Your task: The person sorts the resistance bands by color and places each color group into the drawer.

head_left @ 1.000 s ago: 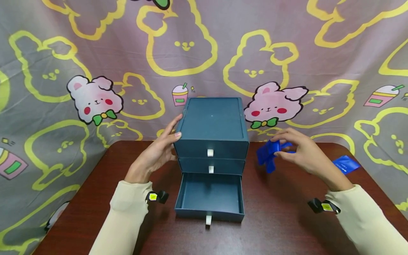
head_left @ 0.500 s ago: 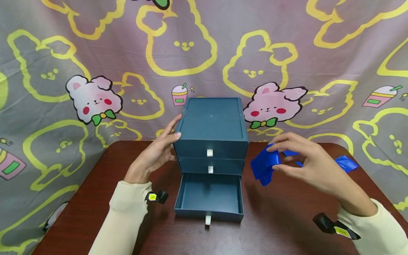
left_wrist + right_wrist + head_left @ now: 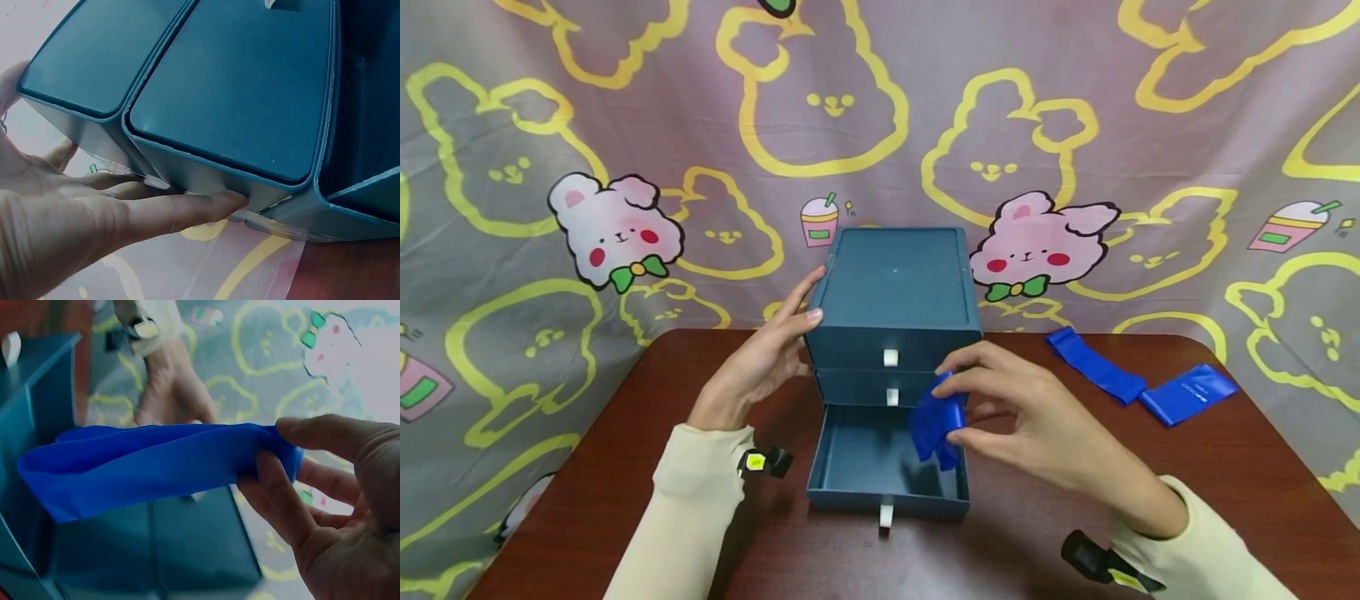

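A dark teal desktop drawer unit (image 3: 891, 287) stands on the table with its bottom drawer (image 3: 853, 462) pulled out. My left hand (image 3: 760, 367) rests against the unit's left side, fingers spread and extended; the left wrist view shows this hand (image 3: 94, 219) pressing along the side wall. My right hand (image 3: 1037, 417) pinches a folded blue resistance band (image 3: 934, 421) between thumb and fingers, above the right part of the open drawer. In the right wrist view the band (image 3: 156, 465) hangs out from the fingertips as a flattened loop.
Two more blue bands lie at the table's back right: a long flat band (image 3: 1097, 367) and a wider one with printing (image 3: 1191, 393). The two upper drawers, with white pull tabs (image 3: 891, 357), are closed. A patterned curtain (image 3: 850, 108) hangs behind the brown table (image 3: 1015, 550).
My right hand has carried the blue resistance band leftward, from beside the unit to above the open drawer. The left hand has stayed on the unit's side.
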### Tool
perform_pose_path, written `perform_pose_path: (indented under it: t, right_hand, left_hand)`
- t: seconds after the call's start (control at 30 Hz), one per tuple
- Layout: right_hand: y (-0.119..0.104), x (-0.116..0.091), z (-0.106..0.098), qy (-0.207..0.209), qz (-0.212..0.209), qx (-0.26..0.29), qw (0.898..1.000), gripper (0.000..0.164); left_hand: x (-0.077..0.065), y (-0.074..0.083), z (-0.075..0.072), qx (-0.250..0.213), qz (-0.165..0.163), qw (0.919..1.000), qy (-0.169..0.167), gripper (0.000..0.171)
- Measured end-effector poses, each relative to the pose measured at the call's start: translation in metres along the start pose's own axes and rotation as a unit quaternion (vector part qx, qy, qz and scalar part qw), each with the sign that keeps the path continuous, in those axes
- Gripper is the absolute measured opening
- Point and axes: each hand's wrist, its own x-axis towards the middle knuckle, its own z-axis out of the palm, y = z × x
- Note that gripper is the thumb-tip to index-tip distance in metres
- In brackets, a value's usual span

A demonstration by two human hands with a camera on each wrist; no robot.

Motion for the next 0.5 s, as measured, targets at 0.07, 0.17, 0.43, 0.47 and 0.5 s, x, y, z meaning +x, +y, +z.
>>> perform_pose_path:
  t: [0.07,0.17,0.43,0.47,0.5]
  right_hand:
    - [0.001,0.007,0.014,-0.014,0.007,0.022,1.0,0.029]
    - [0.003,0.017,0.035,-0.031,0.013,0.045,0.998,0.026]
    - [0.007,0.035,0.08,-0.044,0.032,0.052,0.997,0.024]
    - [0.007,0.037,0.084,-0.045,0.039,0.055,0.997,0.023]
    - [0.007,0.039,0.088,-0.046,0.044,0.059,0.996,0.023]
  left_hand:
    - [-0.001,0.0,0.0,0.001,-0.002,1.0,0.003,0.068]
    - [-0.002,0.0,-0.001,0.002,-0.004,1.0,0.007,0.068]
    - [0.0,0.001,0.0,-0.005,-0.005,1.0,0.0,0.067]
    - [0.001,0.001,0.0,-0.006,-0.005,1.0,-0.001,0.067]
    - [0.001,0.001,0.0,-0.006,-0.005,1.0,-0.001,0.067]
